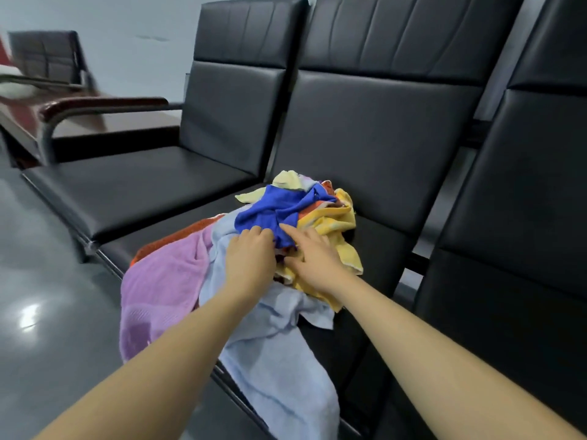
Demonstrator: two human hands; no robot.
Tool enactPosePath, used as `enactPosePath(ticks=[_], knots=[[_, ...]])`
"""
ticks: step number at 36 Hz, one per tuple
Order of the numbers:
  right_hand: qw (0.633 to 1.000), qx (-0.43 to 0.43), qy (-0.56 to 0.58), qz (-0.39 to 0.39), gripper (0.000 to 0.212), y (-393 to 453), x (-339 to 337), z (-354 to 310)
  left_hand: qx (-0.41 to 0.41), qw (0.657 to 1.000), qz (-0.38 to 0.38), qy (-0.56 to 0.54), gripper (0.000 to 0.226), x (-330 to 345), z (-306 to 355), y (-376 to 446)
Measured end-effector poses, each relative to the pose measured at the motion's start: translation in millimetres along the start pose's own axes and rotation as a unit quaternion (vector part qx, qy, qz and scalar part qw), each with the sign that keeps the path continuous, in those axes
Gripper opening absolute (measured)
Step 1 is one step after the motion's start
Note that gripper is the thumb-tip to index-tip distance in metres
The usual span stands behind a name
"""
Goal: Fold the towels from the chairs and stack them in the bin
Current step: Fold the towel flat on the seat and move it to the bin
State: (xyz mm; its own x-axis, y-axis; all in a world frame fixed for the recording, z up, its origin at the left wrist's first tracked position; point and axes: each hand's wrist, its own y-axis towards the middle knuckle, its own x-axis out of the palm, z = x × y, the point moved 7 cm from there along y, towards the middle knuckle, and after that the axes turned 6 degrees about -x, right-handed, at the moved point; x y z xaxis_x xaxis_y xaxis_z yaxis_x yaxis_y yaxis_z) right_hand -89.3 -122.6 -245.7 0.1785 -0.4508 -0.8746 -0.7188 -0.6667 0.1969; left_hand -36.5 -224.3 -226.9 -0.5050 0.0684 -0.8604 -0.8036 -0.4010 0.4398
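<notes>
Head view: left hand (pixel 251 249) and right hand (pixel 313 254), fingers loosely spread, touching blue towel (pixel 273 211) atop tangled heap on middle chair seat (pixel 381 249); risk: lifting drags overhanging light-blue towel (pixel 279 360) floorward.

I see the towels heaped unfolded on the middle chair seat (pixel 374 236): a blue towel (pixel 270 211) on top, yellow (pixel 333 223) beside it, purple (pixel 158 290) and light blue (pixel 279 360) draping over the front edge.

Black chairs (pixel 365 147); on the middle seat lie a royal-blue towel (pixel 273 211), yellow towel (pixel 333 223), lilac towel (pixel 158 290), pale-blue towel (pixel 279 360) and orange towel (pixel 171 238).
</notes>
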Motion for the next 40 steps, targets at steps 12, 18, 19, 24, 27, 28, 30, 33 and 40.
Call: enactPosePath(ticks=[12,18,19,24,27,28,30,33,40], knots=[[0.977,0.032,0.134,0.165,0.02,-38.8,-33.4,-1.1,0.052,0.978,0.054,-0.192,0.024,-46.5,33.0,-30.1],[0.977,-0.007,0.105,0.186,0.028,-61.2,-61.0,-11.8,0.096,0.968,0.022,-0.231,0.037,-69.8,59.0,-45.3],[0.976,-0.006,0.102,0.193,0.023,-65.3,-67.3,-13.3,0.101,0.969,0.016,-0.226,0.038,-74.9,64.7,-47.9],[0.962,0.002,0.148,0.229,0.022,-90.6,-94.7,-18.9,0.086,0.981,-0.006,-0.174,0.024,-94.9,82.2,-51.3],[0.951,0.013,0.219,0.218,0.025,-107.2,-109.7,-17.7,0.11,0.98,-0.004,-0.164,0.028,-109.7,97.8,-55.7],[0.949,0.013,0.229,0.217,0.023,-115.8,-118.3,-18.0,0.126,0.98,-0.008,-0.155,0.028,-115.6,106.1,-58.4],[0.951,0.005,0.225,0.21,0.018,-129.7,-131.1,-19.0,0.165,0.973,-0.02,-0.161,0.023,-124.6,119.0,-62.3],[0.949,0.011,0.219,0.225,0.016,-154.9,-152.5,-15.0,0.247,0.949,-0.04,-0.191,0.006,-143.6,142.3,-73.4],[0.938,0.042,0.217,0.267,0.021,-214.6,-201.6,2.6,0.315,0.923,-0.092,-0.201,0.03,-168.4,204.0,-104.9]])
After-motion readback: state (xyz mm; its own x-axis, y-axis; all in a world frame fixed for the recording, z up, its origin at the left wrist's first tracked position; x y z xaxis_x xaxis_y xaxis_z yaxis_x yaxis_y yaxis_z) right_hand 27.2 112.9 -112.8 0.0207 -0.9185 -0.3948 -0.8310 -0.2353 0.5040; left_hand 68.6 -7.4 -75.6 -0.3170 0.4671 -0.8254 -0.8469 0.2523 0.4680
